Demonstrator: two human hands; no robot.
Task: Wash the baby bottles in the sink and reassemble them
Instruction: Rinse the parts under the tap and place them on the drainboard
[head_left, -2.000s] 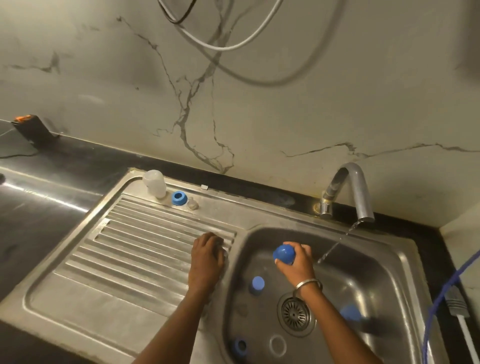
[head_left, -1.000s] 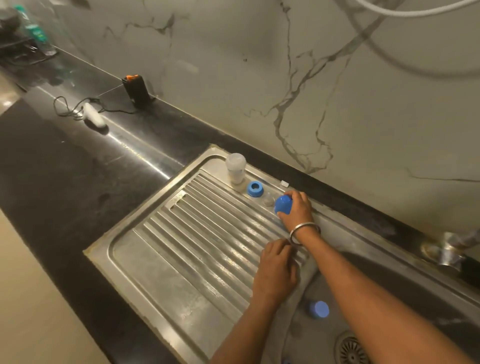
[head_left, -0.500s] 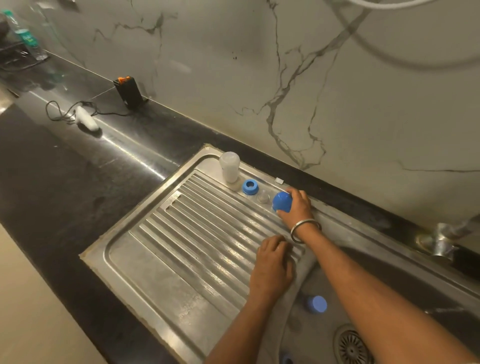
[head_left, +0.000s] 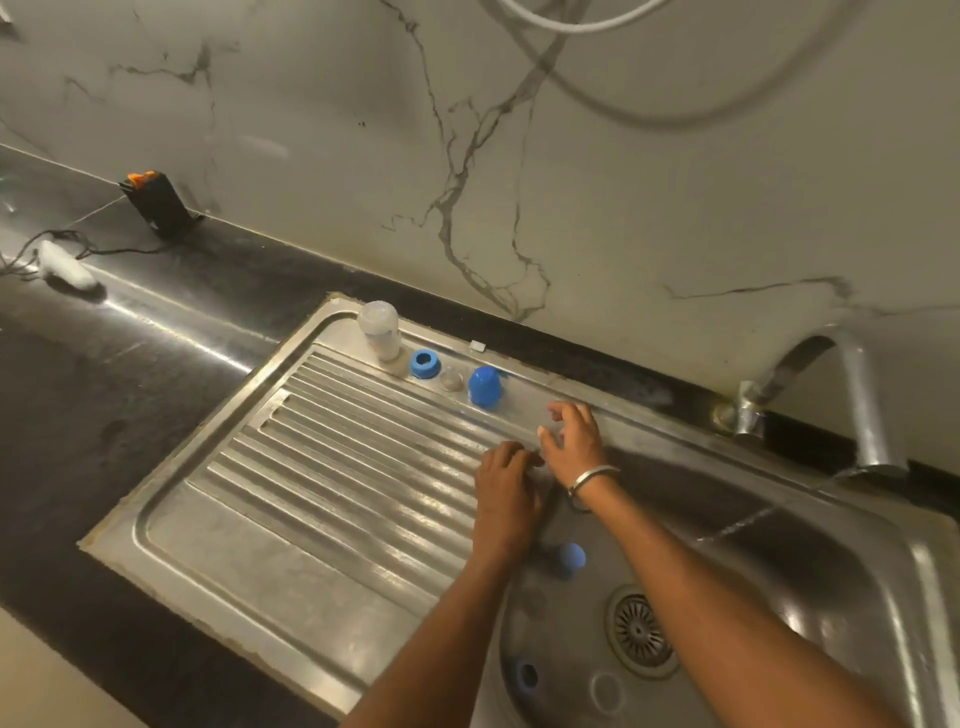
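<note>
Two bare forearms in view, no sleeves, both cut off by the bottom edge of the frame. Left hand (head_left: 506, 480): no ring, watch or band seen on hand or wrist. Right hand (head_left: 574, 441): one thin metal bangle (head_left: 592, 478) at the wrist, silver-coloured, plain, smooth, no stones or pattern seen; sits loose, w/ a small gap showing at the underside. Light fingernails (head_left: 542, 431) show on right hand, short, no polish seen. No gloves on either hand. Fingers of right hand a bit blurred, so finer detail there can't be made out.
</note>
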